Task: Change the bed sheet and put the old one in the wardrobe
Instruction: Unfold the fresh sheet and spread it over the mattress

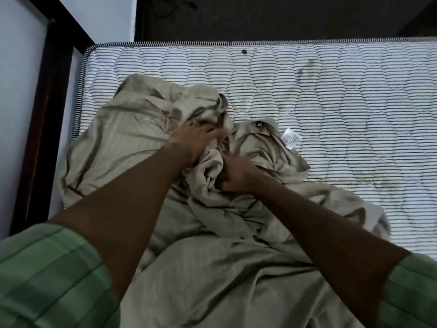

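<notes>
Both fists hold bunched folds of the olive bed sheet (pixel 132 129), left hand (pixel 196 138) at eleven o'clock of the right hand (pixel 236 169), the loose bulk trailing toward six across the striped mattress (pixel 354 91).

A dark wooden bed frame (pixel 45 110) borders pale walls (pixel 19 67) and dark floor (pixel 260 17).

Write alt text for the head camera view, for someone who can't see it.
Both hands, left and right, grip a crumpled beige bed sheet bunched on a bare striped mattress; a white care tag sticks out beside it.
</notes>
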`<state>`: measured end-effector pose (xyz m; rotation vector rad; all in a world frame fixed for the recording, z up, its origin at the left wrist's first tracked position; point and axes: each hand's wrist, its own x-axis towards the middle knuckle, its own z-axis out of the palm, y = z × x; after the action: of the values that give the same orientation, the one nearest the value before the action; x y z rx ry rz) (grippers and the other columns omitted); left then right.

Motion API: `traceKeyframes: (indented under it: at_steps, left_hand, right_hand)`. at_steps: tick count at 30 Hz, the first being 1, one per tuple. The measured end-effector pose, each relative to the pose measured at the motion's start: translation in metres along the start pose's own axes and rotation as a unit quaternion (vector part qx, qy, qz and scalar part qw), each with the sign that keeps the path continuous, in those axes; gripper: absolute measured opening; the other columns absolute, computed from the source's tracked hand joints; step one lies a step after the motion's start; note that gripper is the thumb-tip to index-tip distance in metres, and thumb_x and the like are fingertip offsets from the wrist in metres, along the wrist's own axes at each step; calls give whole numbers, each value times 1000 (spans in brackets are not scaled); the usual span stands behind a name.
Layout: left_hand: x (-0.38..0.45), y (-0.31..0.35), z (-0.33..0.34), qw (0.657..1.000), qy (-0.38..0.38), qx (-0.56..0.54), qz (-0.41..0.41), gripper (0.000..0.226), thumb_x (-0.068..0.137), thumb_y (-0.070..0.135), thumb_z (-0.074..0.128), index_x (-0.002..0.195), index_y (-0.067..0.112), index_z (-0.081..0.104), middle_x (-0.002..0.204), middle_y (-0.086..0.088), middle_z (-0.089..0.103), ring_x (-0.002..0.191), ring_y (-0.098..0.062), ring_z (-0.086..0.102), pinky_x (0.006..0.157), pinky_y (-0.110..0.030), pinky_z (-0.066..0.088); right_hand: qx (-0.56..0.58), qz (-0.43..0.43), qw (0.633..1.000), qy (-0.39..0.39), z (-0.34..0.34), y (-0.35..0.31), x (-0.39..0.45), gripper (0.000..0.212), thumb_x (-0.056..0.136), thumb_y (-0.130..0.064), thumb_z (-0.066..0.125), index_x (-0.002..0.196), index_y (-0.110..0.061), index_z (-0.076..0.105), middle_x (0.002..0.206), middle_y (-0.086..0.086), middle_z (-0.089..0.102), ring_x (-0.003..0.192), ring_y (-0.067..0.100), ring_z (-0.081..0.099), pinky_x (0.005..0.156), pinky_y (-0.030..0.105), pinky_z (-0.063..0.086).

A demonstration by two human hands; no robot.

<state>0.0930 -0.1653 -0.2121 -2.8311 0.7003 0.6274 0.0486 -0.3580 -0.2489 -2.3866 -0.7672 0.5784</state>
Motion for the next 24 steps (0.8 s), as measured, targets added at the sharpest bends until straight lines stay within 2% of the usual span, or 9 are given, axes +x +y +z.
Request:
traceKeyframes:
  at_steps: [2,5,9,13,16,18,20,22,24]
  left_hand:
    - [-4,-1,-4,997,-26,9,-72,51,97,44,54,146,29,49,149,-5,52,136,-32,49,112,-43,36]
    - [-13,-3,-8,980,-57,82,-171,31,101,26,52,124,15,69,131,-7,67,122,-29,63,100,-39,48]
    - [-28,-17,-6,947,-124,128,-268,31,101,23,54,127,11,67,136,-7,63,128,-27,60,98,-38,51]
    - [-36,-40,-9,917,-155,98,-354,41,100,27,54,137,11,60,145,-7,57,136,-31,52,106,-47,45]
    - [-41,-54,-10,899,-162,51,-405,48,99,32,52,140,9,57,146,-8,56,136,-31,52,106,-50,44]
    - [-43,-52,-7,893,-182,42,-409,53,99,38,52,144,10,54,149,-8,54,138,-32,50,107,-50,43]
    - [-42,-41,-4,901,-174,61,-393,56,100,42,49,147,12,49,151,-12,47,139,-34,44,109,-49,38]
    - [-39,-30,1,938,-76,94,-325,50,101,39,48,144,15,51,149,-15,43,137,-36,39,108,-47,34]
    - [-32,-23,6,980,48,76,-175,52,96,42,53,141,17,50,147,-15,45,137,-35,39,108,-48,29]
  right_hand:
    - [-3,41,999,-16,-1,-3,-6,104,73,-53,77,159,-23,26,139,12,56,108,42,66,81,46,57]
    - [-76,63,994,-38,-12,-3,-3,98,73,-62,69,153,-26,25,139,11,58,112,40,65,86,47,56]
    - [-204,76,973,-76,-36,13,-9,77,84,-75,55,137,-20,53,122,16,69,115,37,65,91,42,51]
    - [-241,159,955,-68,-63,47,-13,115,65,-106,17,122,-18,65,120,16,69,115,35,67,94,43,53]
    - [-272,308,900,-145,-84,81,-26,113,64,-105,23,124,-21,68,133,9,67,124,31,62,100,43,46]
    - [-264,353,875,-201,-93,92,-35,89,72,-93,35,110,-23,74,120,6,73,113,29,66,100,39,49]
    - [-248,307,902,-176,-88,90,-34,66,78,-74,52,107,-19,73,111,7,72,106,29,66,93,39,54]
    - [-202,194,954,-105,-77,75,-27,60,76,-57,60,117,-14,67,123,10,63,116,34,58,91,42,51]
    - [-85,124,987,-60,-65,58,-24,70,66,-49,58,125,-11,60,127,12,60,119,36,56,91,41,47]
